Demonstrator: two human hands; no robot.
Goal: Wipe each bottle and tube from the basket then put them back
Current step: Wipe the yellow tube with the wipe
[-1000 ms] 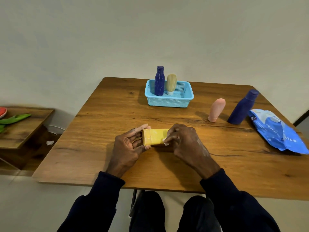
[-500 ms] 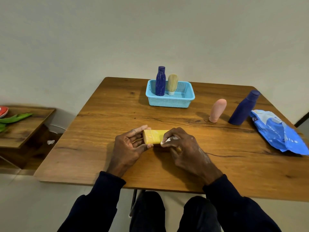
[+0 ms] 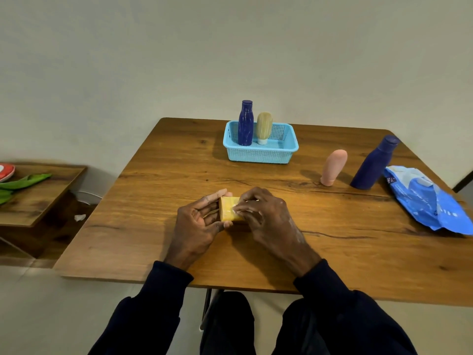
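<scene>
Desk (image 3: 158,201): wide wooden top, and everything in play sits on it.
Blue packet (image 3: 430,201): lies crumpled at the right edge, just beside the outer navy bottle. A sweeping sleeve could drag it off.
Basket (image 3: 258,156): far centre, with two items upright at its left end and the right part free. It looks light, so a careless drop-in may shove it.
Right hand (image 3: 266,216): the grip is pinching a white wipe down on the yellow tube's top face and covers the tube's right end.
Left hand (image 3: 198,221): the grip is grasping the tube's left end, fingers over, thumb under.
Outer navy bottle (image 3: 375,163): stands on the desk at right, apart from the basket.
Basket navy bottle (image 3: 245,123): tall and upright, the likeliest thing to be clipped on a return reach.
Pink tube (image 3: 334,167): stands on its narrow end near the outer navy bottle, so a bump would topple it.
Beige tube (image 3: 264,126): cap-down in the basket, just beside the basket navy bottle.
Yellow tube (image 3: 227,208): held between both hands, low over the near middle of the desk, mid-wipe by my read. If the right hand presses hard, the smooth tube could shoot out of the left grip, or be squeezed if its hidden cap is loose.
Wipe (image 3: 236,204): only a sliver shows. It could bunch or slip, leaving bare fingers rubbing the tube.
</scene>
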